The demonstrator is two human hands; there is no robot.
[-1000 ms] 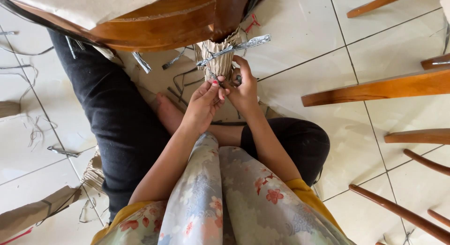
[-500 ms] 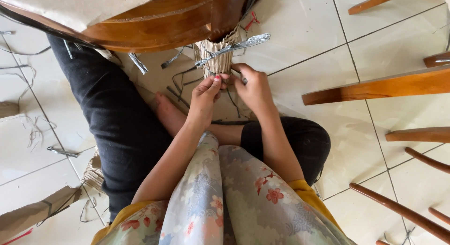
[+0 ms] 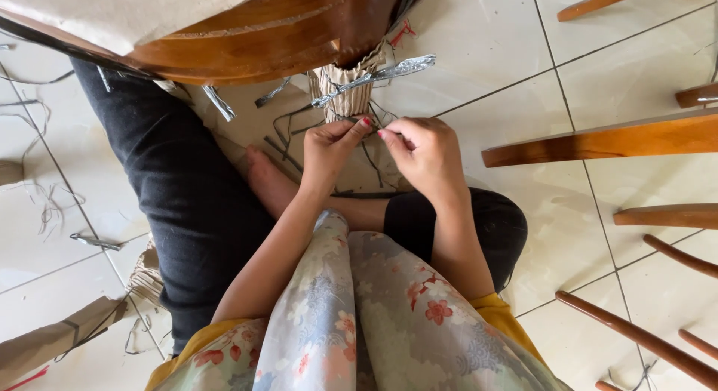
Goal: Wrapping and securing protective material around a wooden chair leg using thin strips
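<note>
I sit on a tiled floor with my legs in black trousers. A wooden chair leg (image 3: 368, 23) stands in front of me, its lower part wrapped in corrugated cardboard (image 3: 346, 92). A strip of silver tape (image 3: 374, 75) sticks out across the wrap. My left hand (image 3: 329, 146) and my right hand (image 3: 425, 153) are close together just below the wrap, fingertips pinching a thin dark strand (image 3: 372, 129). The strand's far end is hidden among my fingers.
Several dark strips and bits of silver tape (image 3: 218, 102) litter the floor by the chair. Torn cardboard (image 3: 52, 337) lies at lower left. More wooden chair legs and rungs (image 3: 598, 143) crowd the right side. My bare foot (image 3: 271, 183) rests under my hands.
Both hands have come down a little from the cardboard wrap, and the right hand has shifted right, away from the wrap, with the fingertips now meeting below it.
</note>
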